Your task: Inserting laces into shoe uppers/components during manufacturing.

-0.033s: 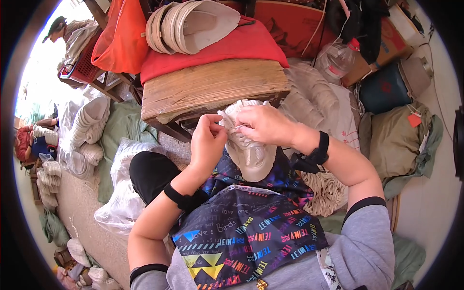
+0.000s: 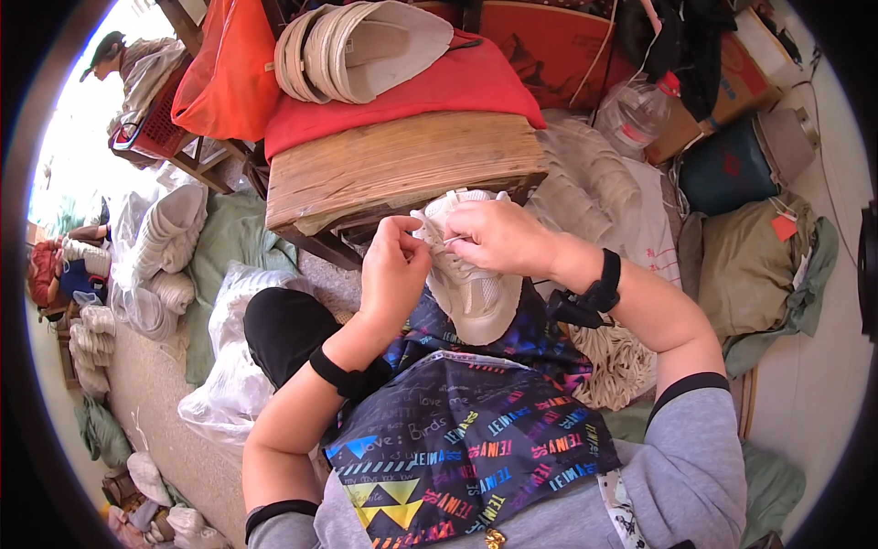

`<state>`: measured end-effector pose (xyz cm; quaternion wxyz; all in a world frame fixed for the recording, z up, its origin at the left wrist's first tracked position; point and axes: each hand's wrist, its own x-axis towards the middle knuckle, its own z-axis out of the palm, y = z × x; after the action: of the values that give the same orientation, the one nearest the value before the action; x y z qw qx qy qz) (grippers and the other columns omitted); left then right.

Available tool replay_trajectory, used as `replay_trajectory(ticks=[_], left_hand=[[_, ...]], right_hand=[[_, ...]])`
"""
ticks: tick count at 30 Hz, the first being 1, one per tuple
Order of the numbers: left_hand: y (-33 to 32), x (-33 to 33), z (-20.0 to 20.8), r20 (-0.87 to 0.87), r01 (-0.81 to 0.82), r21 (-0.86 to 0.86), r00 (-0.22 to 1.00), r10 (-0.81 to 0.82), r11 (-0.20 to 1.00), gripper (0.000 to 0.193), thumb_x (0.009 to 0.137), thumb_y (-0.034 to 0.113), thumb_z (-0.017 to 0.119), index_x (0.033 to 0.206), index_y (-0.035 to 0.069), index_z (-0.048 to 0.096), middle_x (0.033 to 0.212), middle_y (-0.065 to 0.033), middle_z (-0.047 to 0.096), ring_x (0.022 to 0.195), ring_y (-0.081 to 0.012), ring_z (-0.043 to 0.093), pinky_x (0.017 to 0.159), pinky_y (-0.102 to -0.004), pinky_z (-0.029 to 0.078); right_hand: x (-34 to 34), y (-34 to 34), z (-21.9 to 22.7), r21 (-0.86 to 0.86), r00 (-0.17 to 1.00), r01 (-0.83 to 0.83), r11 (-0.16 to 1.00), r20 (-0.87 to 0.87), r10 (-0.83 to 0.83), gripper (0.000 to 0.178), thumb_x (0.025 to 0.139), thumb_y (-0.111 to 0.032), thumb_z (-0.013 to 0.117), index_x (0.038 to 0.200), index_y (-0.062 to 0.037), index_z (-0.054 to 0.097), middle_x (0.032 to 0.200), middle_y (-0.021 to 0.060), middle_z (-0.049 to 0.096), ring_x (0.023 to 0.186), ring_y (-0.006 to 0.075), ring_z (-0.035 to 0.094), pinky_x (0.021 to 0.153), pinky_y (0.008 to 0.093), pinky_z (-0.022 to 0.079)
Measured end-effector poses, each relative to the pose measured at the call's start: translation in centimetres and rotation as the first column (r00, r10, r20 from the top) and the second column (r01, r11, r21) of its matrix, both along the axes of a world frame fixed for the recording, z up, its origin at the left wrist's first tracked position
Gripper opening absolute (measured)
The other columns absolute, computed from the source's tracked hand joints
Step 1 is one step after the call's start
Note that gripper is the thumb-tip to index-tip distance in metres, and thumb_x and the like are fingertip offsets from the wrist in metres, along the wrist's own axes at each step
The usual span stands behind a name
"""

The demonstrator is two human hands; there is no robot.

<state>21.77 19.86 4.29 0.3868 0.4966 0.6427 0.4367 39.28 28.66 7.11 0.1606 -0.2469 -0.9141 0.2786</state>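
A white, mesh-panelled shoe upper point(image 2: 480, 306) rests against the near edge of a wooden stool, above my lap, its rounded toe pointing at me. White lacing crosses its middle. My left hand point(image 2: 397, 274) is closed at the left edge of the lace opening, thumb and index finger pinched; whatever they grip is too small to make out. Over the right side of the opening, my right hand point(image 2: 501, 238) pinches a thin white shoelace point(image 2: 450, 242) between thumb and fingers. The right hand covers part of the upper's top.
Stacked shoe uppers point(image 2: 384, 46) lie on a red cloth on the wooden stool point(image 2: 402, 165). Beside my right thigh is a pile of cream laces point(image 2: 617, 366). Bagged uppers point(image 2: 169, 229) stand on the left floor. At right are a plastic bottle point(image 2: 636, 114) and an olive bundle point(image 2: 754, 265).
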Motion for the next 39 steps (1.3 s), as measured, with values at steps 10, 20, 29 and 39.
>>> replay_trajectory(ticks=[10,20,29,39], left_hand=[[1.2,0.6,-0.1,-0.685,0.399,0.513,0.723,0.082,0.76,0.037,0.078,-0.004,0.063,0.112,0.004,0.054,0.092,-0.0151,0.056,0.074,-0.0288,0.058,0.069,-0.0375,0.049],[3.0,-2.2,1.3,-0.285,0.384,0.056,0.891,-0.354,0.921,0.038,0.071,-0.004,0.071,0.105,0.002,0.055,0.106,-0.0151,0.053,0.077,-0.0276,0.063,0.071,-0.0365,0.052],[3.4,-4.2,0.5,-0.394,0.509,0.136,0.815,-0.424,0.85,0.029,0.068,-0.002,0.076,0.088,0.004,0.055,0.101,-0.0068,0.053,0.081,-0.0185,0.058,0.068,-0.0302,0.049],[4.1,-4.6,-0.7,-0.246,0.419,0.332,0.903,-0.351,0.845,0.014,0.089,0.012,0.063,0.095,-0.001,0.066,0.097,-0.0083,0.061,0.085,-0.0145,0.059,0.076,-0.0268,0.048]], right_hand=[[0.0,0.9,-0.6,-0.032,0.998,-0.014,0.999,-0.058,0.012,0.014,0.082,-0.017,0.064,0.088,-0.0042,0.065,0.082,0.0141,0.063,0.078,0.0342,0.062,0.068,0.0417,0.049],[-1.7,1.3,-1.1,-0.022,0.981,0.184,0.983,0.066,-0.182,0.013,0.076,-0.019,0.064,0.084,-0.0108,0.07,0.088,0.0112,0.064,0.086,0.0329,0.064,0.075,0.0439,0.051],[-2.5,0.9,-0.1,0.026,0.972,0.088,0.996,0.216,-0.092,0.012,0.074,-0.017,0.064,0.082,-0.0129,0.071,0.09,0.0112,0.066,0.087,0.0331,0.064,0.076,0.0448,0.05],[-1.0,1.1,2.2,-0.471,0.986,0.13,0.873,-0.031,-0.163,0.014,0.082,-0.011,0.061,0.09,-0.0026,0.069,0.08,0.0079,0.066,0.072,0.0223,0.062,0.065,0.0362,0.049]])
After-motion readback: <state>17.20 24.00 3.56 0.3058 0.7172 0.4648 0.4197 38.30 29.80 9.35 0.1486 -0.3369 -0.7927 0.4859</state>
